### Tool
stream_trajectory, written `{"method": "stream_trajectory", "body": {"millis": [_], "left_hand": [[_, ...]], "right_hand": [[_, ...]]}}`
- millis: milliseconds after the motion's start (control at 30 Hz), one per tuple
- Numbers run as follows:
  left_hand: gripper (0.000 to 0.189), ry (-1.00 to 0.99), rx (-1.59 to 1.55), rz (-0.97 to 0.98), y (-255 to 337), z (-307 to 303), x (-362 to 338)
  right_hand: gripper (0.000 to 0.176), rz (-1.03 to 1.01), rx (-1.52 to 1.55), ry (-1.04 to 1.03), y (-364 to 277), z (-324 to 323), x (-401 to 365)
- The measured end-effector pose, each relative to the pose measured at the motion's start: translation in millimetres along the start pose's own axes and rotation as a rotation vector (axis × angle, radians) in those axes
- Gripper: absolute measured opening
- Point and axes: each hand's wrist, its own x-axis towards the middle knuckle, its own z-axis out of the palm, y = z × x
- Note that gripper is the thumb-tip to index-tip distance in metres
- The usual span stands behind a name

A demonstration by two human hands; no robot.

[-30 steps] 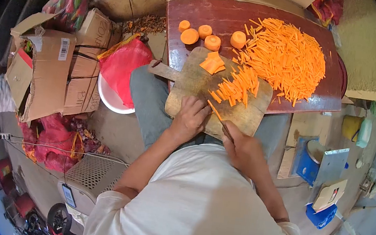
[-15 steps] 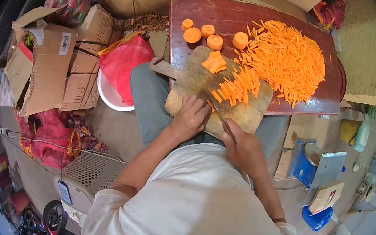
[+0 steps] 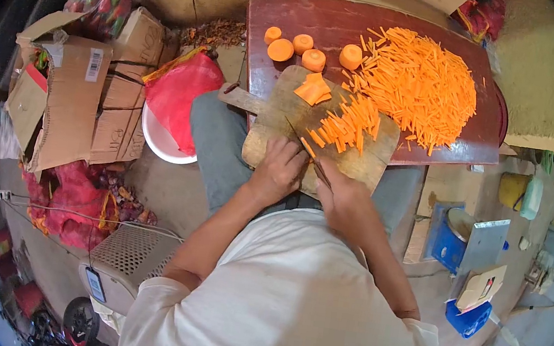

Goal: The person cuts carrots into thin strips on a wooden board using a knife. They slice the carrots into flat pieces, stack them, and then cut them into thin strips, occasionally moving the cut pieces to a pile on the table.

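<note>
My right hand [image 3: 345,195] is closed round the handle of a knife [image 3: 294,130], whose blade slants up and left over the wooden cutting board [image 3: 267,133]. Left of the blade, my left hand [image 3: 280,170] presses down with bent fingers on a carrot piece, mostly hidden beneath them. A cut carrot strip [image 3: 308,147] lies against the blade's right side. Farther up the board are a small stack of flat carrot slices [image 3: 314,90] and a row of carrot sticks [image 3: 347,128]. The board rests across my lap and the table edge.
On the red-brown table [image 3: 352,25] stand several carrot chunks [image 3: 313,59] and a large heap of carrot sticks [image 3: 418,86]. To the left are a white basin [image 3: 160,144] with a red mesh bag [image 3: 178,100], and cardboard boxes [image 3: 69,104]. A blue stool-like object [image 3: 449,248] stands right.
My right hand has moved up and left, and more of the knife blade now shows beyond my left fingertips. My left hand stays nearly in place.
</note>
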Motion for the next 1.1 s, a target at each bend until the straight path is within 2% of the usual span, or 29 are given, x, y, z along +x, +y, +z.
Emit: {"method": "stream_trajectory", "body": {"millis": [100, 200, 400, 500, 600, 733, 833, 933, 1100], "left_hand": [[0.038, -0.01, -0.012, 0.005, -1, -4, 2], [0.039, -0.011, -0.004, -0.003, -2, -1, -1], [0.039, 0.0, 0.029, 0.008, -1, 0, 4], [0.035, -0.062, 0.088, -0.009, 4, -3, 13], [0.033, -0.082, 0.094, 0.001, 7, 3, 22], [0.03, -0.079, 0.17, 0.079, 0, 6, 46], [0.029, -0.062, 0.125, 0.024, -8, 7, 53], [0.024, 0.067, -0.037, -0.034, -12, 3, 53], [0.02, 0.117, -0.285, -0.309, -4, -11, 48]], "right_hand": [[0.042, 0.017, 0.082, 0.038, -4, -5, -3], [0.042, 0.132, 0.059, -0.071, -7, -12, -13], [0.04, 0.05, 0.089, 0.036, 3, -1, -2], [0.039, -0.039, 0.123, 0.175, 11, -3, -10], [0.038, 0.024, 0.145, 0.19, 18, -14, -17], [0.037, 0.007, 0.106, 0.224, 26, -21, -23], [0.038, -0.013, 0.052, 0.242, 28, -26, -31], [0.041, -0.025, -0.015, 0.231, 30, -26, -41], [0.041, -0.081, -0.118, 0.14, 19, -28, -45]]}}
